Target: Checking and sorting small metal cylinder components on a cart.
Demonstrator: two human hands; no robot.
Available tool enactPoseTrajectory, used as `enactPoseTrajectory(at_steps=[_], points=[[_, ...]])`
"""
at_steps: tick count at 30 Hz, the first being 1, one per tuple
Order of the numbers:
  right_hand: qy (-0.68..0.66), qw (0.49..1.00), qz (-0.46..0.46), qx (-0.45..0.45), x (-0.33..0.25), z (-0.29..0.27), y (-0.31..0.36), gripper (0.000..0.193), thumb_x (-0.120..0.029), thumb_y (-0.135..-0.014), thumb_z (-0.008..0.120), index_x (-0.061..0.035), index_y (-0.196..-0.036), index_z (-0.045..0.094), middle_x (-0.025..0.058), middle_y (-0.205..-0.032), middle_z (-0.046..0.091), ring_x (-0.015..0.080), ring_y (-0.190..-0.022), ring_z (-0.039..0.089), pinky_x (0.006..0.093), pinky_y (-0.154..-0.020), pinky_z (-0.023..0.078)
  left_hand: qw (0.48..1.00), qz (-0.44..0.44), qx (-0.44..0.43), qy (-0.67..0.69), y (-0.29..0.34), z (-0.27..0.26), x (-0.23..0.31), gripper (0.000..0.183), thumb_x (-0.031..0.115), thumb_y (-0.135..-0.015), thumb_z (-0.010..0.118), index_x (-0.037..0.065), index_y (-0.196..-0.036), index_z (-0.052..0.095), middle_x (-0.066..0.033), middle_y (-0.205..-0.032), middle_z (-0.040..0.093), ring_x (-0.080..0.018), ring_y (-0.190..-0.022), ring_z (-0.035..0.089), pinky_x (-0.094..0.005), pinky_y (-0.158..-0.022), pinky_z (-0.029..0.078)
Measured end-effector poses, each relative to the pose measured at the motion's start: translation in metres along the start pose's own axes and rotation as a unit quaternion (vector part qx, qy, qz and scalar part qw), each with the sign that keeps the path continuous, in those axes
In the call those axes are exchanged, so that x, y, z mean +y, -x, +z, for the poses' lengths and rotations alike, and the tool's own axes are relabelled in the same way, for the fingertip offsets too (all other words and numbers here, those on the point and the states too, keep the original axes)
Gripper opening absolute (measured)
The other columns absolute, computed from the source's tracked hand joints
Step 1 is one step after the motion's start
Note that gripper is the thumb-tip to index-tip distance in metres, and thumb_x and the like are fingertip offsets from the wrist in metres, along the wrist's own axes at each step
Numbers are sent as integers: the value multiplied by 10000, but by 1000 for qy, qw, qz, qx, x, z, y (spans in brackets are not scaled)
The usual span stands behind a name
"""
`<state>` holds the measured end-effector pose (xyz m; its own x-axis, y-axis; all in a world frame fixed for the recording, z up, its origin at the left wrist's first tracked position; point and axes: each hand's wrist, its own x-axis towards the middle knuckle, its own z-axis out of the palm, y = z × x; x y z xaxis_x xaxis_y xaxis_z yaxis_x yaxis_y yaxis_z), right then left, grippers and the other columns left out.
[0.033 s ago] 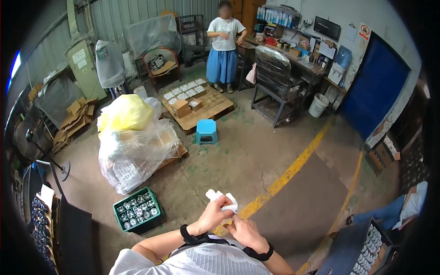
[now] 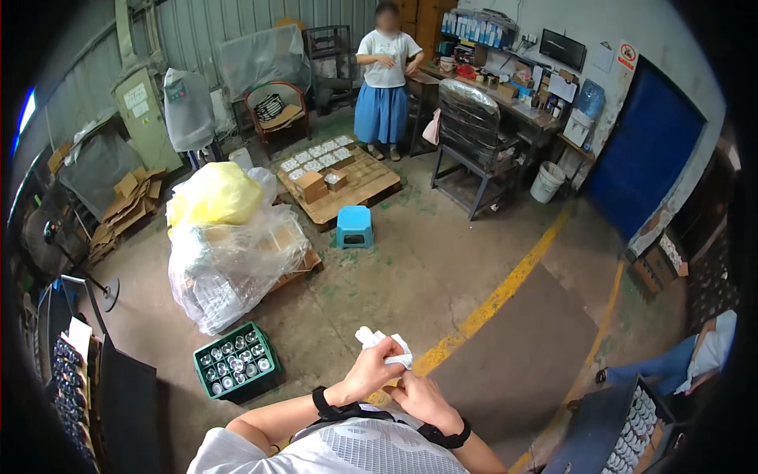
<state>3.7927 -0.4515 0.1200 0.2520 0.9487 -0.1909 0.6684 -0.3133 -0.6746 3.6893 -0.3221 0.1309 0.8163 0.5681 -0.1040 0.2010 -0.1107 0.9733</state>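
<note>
In front of my body, my left hand [image 2: 369, 373] is closed round a bunched white cloth glove [image 2: 399, 352], whose soft finger-like ends stick out past my knuckles. My right hand [image 2: 426, 401] meets it from the right, its fingers curled in by the left hand's fingers. Whatever the right fingers pinch, if anything, is hidden. Black bands circle both wrists. On the floor to the left of my hands stands a green crate [image 2: 272, 347], its compartments filled with several shiny metal cups [image 2: 237, 365].
Plastic-wrapped goods [image 2: 217, 268] lie beyond the crate. A blue stool [image 2: 354, 227] stands ahead, before a wooden pallet [image 2: 367, 186] with small boxes. A person [image 2: 385, 79] stands behind it. Dark racks of parts flank me; another person's legs [image 2: 651, 371] show at right.
</note>
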Motion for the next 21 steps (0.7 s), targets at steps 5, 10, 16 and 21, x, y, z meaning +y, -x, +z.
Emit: enactPoseTrajectory(at_steps=[5,10,16,21], points=[[-482,871,78,-60,15,2,3,164,-124,-975,448,5,-1006,545,61,-709,620,80,-477,503,208,-417,389,984,80,-24,-155,-1,19,9,231,125,-836,618,35,-1034,539,-175,-840,655,-343,-797,663,-398,-705,516],[-675,726,129,-22,18,-6,13,113,-79,-963,421,-45,-996,524,22,-621,515,66,-420,391,219,-393,313,980,115,-36,-157,-4,31,13,215,127,-847,607,36,-1031,545,-166,-837,659,-343,-805,662,-403,-702,512],[-806,575,139,10,16,-16,26,129,-105,-976,428,-61,-885,509,-22,-580,430,54,-411,342,217,-408,280,970,144,-66,-182,-7,36,21,202,130,-856,588,41,-1033,550,-184,-871,653,-361,-839,648,-429,-718,499],[-864,495,86,-18,46,-6,25,222,-128,-983,426,-94,-769,473,-30,-563,406,67,-427,344,208,-447,301,968,177,-60,-169,-3,45,15,186,147,-883,573,49,-1041,552,-173,-896,652,-366,-832,637,-435,-704,493]])
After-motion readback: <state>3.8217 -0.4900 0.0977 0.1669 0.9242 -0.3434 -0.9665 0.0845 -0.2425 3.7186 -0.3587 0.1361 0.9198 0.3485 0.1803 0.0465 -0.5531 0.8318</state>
